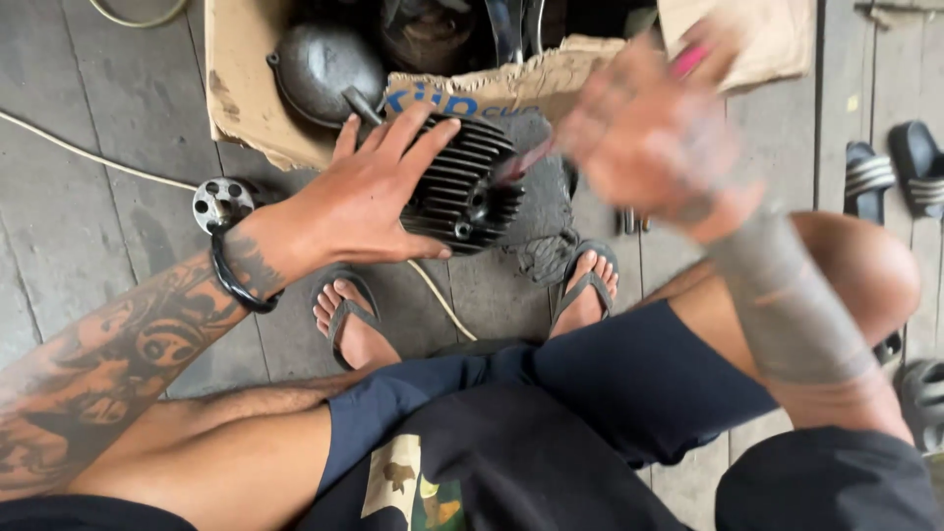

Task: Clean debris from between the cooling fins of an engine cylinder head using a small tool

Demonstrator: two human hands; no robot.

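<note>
Your dark shorts and bare knees fill the bottom of the view, with a finned engine part held just beyond your sandalled feet.

Your left hand [369, 202] lies spread over the near side of the black finned cylinder head [462, 187], fingers stretched flat across its fins and thumb tucked beneath, steadying it above the grey plank floor [69, 216]. It is a dark, greasy metal casting with rows of thin parallel cooling fins and small bolt holes along its lower edge, resting against a torn cardboard box [246, 88]. Your right hand [654, 138] is blurred; it is closed around a pink-handled tool [688, 61] whose tip meets the cylinder head's right side. A round metal flange [222, 204] lies by your left wrist, and black sandals [890, 172] sit to the right.
</note>
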